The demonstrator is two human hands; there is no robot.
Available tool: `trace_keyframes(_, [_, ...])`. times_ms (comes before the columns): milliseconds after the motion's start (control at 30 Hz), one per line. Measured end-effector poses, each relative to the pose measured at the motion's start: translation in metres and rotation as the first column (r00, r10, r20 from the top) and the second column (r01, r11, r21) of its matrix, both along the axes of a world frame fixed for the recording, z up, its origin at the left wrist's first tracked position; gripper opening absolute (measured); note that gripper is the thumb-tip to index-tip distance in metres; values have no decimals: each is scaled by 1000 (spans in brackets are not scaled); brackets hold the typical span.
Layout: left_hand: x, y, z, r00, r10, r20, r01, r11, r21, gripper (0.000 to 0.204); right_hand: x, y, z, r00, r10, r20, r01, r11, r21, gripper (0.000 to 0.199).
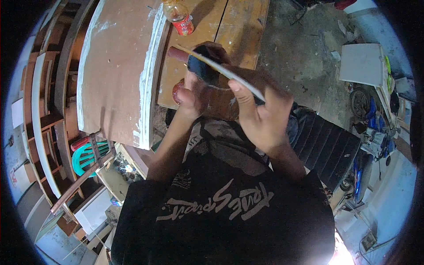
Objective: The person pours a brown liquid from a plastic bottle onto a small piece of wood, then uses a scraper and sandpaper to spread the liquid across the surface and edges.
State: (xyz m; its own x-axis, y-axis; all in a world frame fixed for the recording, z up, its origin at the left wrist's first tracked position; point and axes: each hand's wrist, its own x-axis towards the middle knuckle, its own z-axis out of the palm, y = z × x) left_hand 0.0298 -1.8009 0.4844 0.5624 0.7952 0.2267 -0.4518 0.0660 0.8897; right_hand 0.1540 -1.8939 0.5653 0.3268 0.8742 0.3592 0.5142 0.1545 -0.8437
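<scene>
My right hand (263, 115) is closed on a thin, pale flat strip (240, 79), its thumb pressed along the near face. Seen almost edge-on, the strip slants up and left to a yellowish end. My left hand (192, 93) is closed around a dark object (198, 67) just beneath the strip; its fingers are mostly hidden and its kind is unclear. From behind the strip's far end sticks a reddish-brown rounded piece (178, 54). Beside the left thumb shows a red round thing (177, 91), partly covered by the hand.
Under the hands lies a yellowish wooden bench (243, 31) with a dark gap. A clear bottle with a red label (181, 22) stands on it. To the left is a large brown panel (119, 66) with white-smeared edges. A black ribbed seat (329, 148) is at right.
</scene>
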Motion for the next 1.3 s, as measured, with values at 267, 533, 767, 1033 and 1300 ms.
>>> trace_keyframes(267, [16, 22, -10, 737, -112, 667, 161, 987, -12, 137, -3, -10, -1, 972, 151, 181, -178, 973, 147, 35])
trace_keyframes(533, [-3, 35, 19, 811, -67, 581, 48, 998, 48, 113, 11, -31, 25, 981, 196, -12, -195, 980, 47, 22])
trace_keyframes(767, [-20, 38, 35, 845, 66, 530, -51, 998, -43, 96, 25, -38, 45, 991, 59, 118, -51, 996, -68, 18])
trace_keyframes(1033, [-16, 16, 42, 908, 112, 405, -101, 994, -47, 103, 15, -5, 27, 906, 49, 421, -107, 988, 116, 33])
trace_keyframes(1300, [-14, 11, 39, 917, 161, 365, -174, 985, 4, 109, 17, 4, 19, 881, 114, 460, -212, 963, 167, 51])
